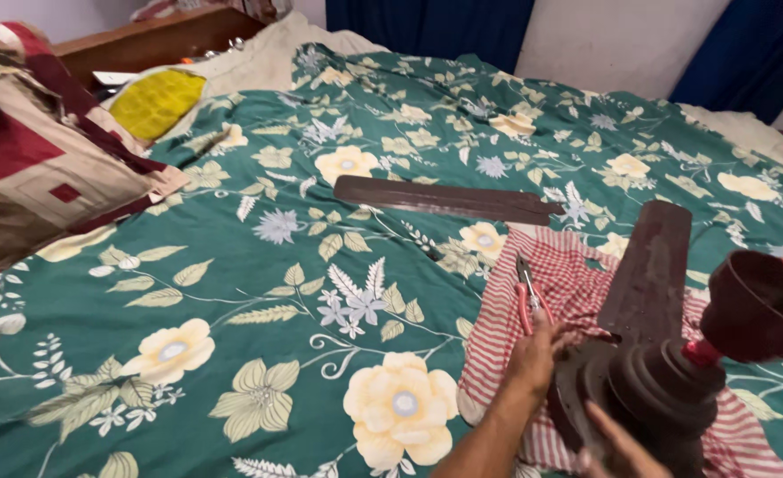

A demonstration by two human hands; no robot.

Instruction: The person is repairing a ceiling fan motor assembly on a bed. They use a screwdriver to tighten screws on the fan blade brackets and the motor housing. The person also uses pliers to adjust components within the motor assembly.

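Pliers (524, 295) on cloth (577, 283), beside fan motor (644, 389)

I saw both of my forearms bare, with no sleeve, glove, watch or ring on them. My left hand (533, 354) showed whole; only fingers of my right hand (617, 438) showed.

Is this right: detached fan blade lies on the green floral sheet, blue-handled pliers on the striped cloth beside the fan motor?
Not quite. The head view shows the pliers have red handles, not blue. The rest holds: detached blade on the floral sheet, pliers on the striped cloth beside the fan motor.
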